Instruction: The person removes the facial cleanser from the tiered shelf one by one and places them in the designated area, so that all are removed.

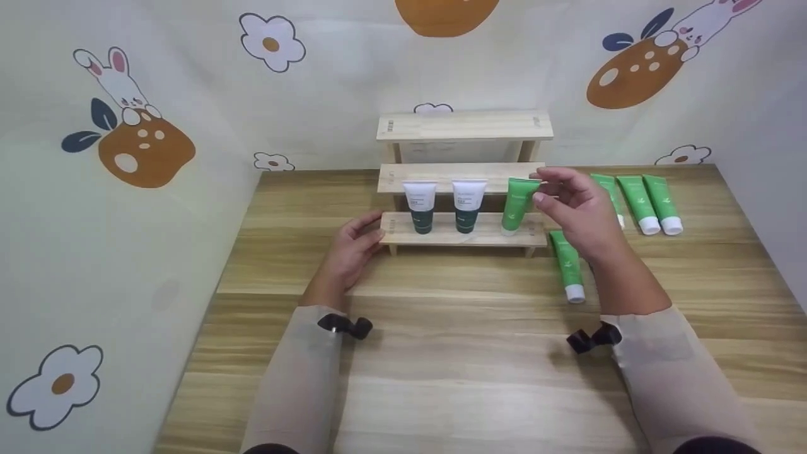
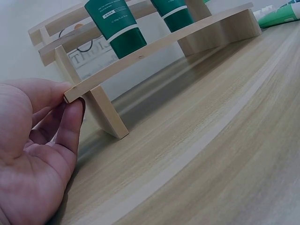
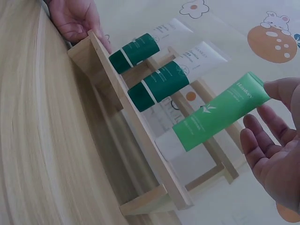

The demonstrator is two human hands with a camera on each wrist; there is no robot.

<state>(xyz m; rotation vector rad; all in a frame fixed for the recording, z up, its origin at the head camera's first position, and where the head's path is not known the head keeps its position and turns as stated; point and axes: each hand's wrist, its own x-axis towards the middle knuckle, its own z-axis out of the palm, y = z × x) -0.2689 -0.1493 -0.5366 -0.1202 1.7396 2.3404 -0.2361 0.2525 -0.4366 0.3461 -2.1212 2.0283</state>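
Note:
A three-step wooden display rack [image 1: 463, 238] stands on the table. My left hand [image 1: 358, 251] pinches the left end of its lowest step, thumb above and fingers beneath, as the left wrist view shows. On that step two white-and-dark-green tubes [image 1: 422, 207] [image 1: 468, 205] stand upright on their caps. To their right a green tube [image 3: 215, 112] stands cap down, leaning slightly. My right hand [image 1: 583, 211] pinches its flat top end between thumb and fingers. The tube's white cap [image 3: 169, 145] touches the step near its right end.
One green tube [image 1: 567, 268] lies right of the rack, below my right hand. Farther right lie more green tubes [image 1: 638, 203] [image 1: 663, 203], one partly hidden by the hand. A patterned backdrop [image 1: 328, 113] rises behind the rack.

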